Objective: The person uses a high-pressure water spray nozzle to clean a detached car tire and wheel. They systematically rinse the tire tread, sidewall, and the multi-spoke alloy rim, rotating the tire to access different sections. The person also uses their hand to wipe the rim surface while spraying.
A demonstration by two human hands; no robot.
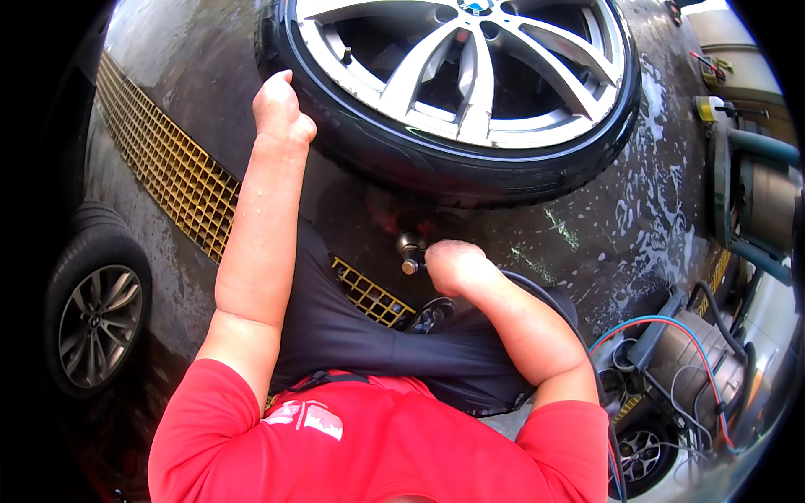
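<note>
A large tyre (pixel 402 172) on a silver spoked wheel (pixel 474 101) fills the upper middle of the head view, its wet black sidewall facing me. My left hand (pixel 283 107) is stretched out at the tyre's left edge. Its fingers are turned away and hidden, so whether they grip the rubber does not show. Below the tyre, my right hand (pixel 459 266) is closed around the handle of an air tool (pixel 410 243) with a rounded metal head. A dark hose (pixel 549 303) runs back from that hand along my forearm. The tool's front end is blurred against the dark floor.
Yellow floor grating (pixel 172 168) crosses at left and continues between my legs. Another wheel with its tyre (pixel 96 310) stands at far left. Soapy water (pixel 650 193) streaks the floor at right. Metal tanks (pixel 683 356), a blue and red hose (pixel 671 321) and a green frame (pixel 725 193) line the right.
</note>
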